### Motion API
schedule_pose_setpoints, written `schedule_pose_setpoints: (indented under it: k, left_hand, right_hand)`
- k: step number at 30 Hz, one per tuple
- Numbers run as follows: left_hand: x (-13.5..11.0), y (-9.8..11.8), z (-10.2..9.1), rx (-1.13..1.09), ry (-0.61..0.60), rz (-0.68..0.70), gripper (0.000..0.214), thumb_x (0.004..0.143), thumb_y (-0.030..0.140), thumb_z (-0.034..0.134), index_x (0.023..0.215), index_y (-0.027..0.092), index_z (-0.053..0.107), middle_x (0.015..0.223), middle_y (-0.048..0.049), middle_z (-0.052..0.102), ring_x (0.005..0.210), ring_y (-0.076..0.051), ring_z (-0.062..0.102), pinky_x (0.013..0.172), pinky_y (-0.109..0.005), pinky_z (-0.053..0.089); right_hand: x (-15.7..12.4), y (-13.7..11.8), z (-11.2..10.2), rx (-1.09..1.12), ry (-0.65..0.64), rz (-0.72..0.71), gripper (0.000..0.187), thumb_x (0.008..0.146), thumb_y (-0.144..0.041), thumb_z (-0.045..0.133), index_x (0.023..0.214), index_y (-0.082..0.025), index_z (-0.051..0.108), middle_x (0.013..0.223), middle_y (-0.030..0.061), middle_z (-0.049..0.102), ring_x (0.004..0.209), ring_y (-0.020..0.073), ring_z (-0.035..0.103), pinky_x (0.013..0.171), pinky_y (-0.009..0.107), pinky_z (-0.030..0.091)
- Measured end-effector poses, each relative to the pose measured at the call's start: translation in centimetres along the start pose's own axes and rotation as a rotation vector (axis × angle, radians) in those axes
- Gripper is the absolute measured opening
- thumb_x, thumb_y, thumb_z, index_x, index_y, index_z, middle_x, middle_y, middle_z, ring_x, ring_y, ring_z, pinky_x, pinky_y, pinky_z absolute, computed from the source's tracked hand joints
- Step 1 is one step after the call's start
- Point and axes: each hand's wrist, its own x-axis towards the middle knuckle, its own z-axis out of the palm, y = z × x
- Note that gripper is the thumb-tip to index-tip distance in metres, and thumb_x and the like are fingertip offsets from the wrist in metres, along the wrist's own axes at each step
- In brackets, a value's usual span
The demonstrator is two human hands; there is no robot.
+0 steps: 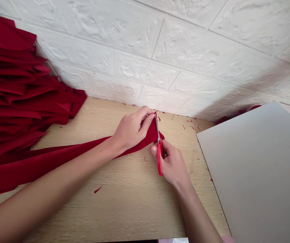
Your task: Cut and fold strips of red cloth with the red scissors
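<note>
Head view: found red cloth strip with its end just off centre, running out between 8 and 9 o'clock, below heaped red cloth at 10. Saw left hand pinching a corner of strip between thumb and fingers, near centre. Saw right hand at 5, curled round handles of red scissors, blades aimed at 12 along strip's end. Could not tell depth of bite into cloth. Logged wooden table, loose scrap at 7, clippings at 3, grey panel at 4, white wall at 12.

Judged chief hazard: nicked left fingertips, from pinching right beside blade tips. Judged also possible: ragged or slanted edge, from slack in strip or a slipping pinch.
</note>
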Motion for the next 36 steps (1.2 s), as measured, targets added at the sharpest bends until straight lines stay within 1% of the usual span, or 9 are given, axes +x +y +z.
schedule_pose_setpoints:
  k: [10, 15, 21, 28, 32, 36]
  left_hand:
    - [-0.06, 0.03, 0.22, -0.017, -0.012, -0.025, 0.019, 0.099, 0.028, 0.045, 0.085, 0.019, 0.054, 0.061, 0.0057, 0.054, 0.05, -0.009, 0.042, 0.054, -0.025, 0.03]
    - [-0.13, 0.0, 0.27, -0.02, -0.01, -0.037, 0.019, 0.099, 0.028, 0.045, 0.084, 0.02, 0.053, 0.059, 0.0064, 0.052, 0.049, -0.008, 0.041, 0.053, -0.025, 0.029]
    - [-0.14, -0.1, 0.17, -0.024, -0.009, -0.041, 0.019, 0.099, 0.029, 0.045, 0.084, 0.02, 0.052, 0.057, 0.007, 0.051, 0.049, -0.008, 0.04, 0.053, -0.026, 0.03]
    - [0.0, -0.25, 0.2, -0.033, -0.009, -0.034, 0.019, 0.099, 0.029, 0.045, 0.084, 0.02, 0.053, 0.057, 0.0068, 0.052, 0.048, -0.008, 0.041, 0.053, -0.026, 0.029]
    - [-0.04, -0.31, 0.25, -0.023, -0.016, -0.032, 0.02, 0.1, 0.029, 0.045, 0.085, 0.019, 0.054, 0.061, 0.0054, 0.055, 0.05, -0.009, 0.043, 0.053, -0.026, 0.029]
    - [-0.09, -0.37, 0.21, -0.066, -0.044, -0.024, 0.022, 0.1, 0.03, 0.044, 0.086, 0.019, 0.057, 0.064, 0.0042, 0.057, 0.052, -0.009, 0.046, 0.055, -0.026, 0.031]
  right_hand:
    - [0.15, -0.14, -0.08, 0.072, 0.018, -0.015, 0.041, 0.086, -0.055, 0.053, 0.065, -0.022, 0.038, 0.058, -0.0063, 0.036, 0.056, 0.0103, 0.028, 0.053, 0.024, 0.027]
    - [0.19, 0.21, 0.06, 0.104, 0.032, -0.031, 0.042, 0.088, -0.056, 0.051, 0.066, -0.022, 0.04, 0.058, -0.0057, 0.038, 0.056, 0.0105, 0.031, 0.052, 0.023, 0.028]
    - [0.11, 0.23, -0.03, 0.07, 0.041, -0.033, 0.039, 0.089, -0.055, 0.049, 0.069, -0.022, 0.043, 0.059, -0.0052, 0.041, 0.055, 0.0108, 0.034, 0.052, 0.023, 0.029]
    - [0.06, -0.05, -0.05, 0.002, -0.004, -0.019, 0.037, 0.085, -0.055, 0.053, 0.07, -0.023, 0.042, 0.058, -0.0064, 0.038, 0.053, 0.0106, 0.031, 0.051, 0.023, 0.027]
    - [0.05, 0.0, -0.04, -0.026, 0.007, -0.01, 0.035, 0.085, -0.054, 0.052, 0.071, -0.023, 0.043, 0.059, -0.0057, 0.04, 0.054, 0.0116, 0.033, 0.052, 0.024, 0.027]
    - [0.05, -0.06, -0.14, -0.027, 0.023, -0.008, 0.036, 0.086, -0.054, 0.052, 0.07, -0.023, 0.044, 0.059, -0.005, 0.041, 0.056, 0.012, 0.032, 0.054, 0.024, 0.028]
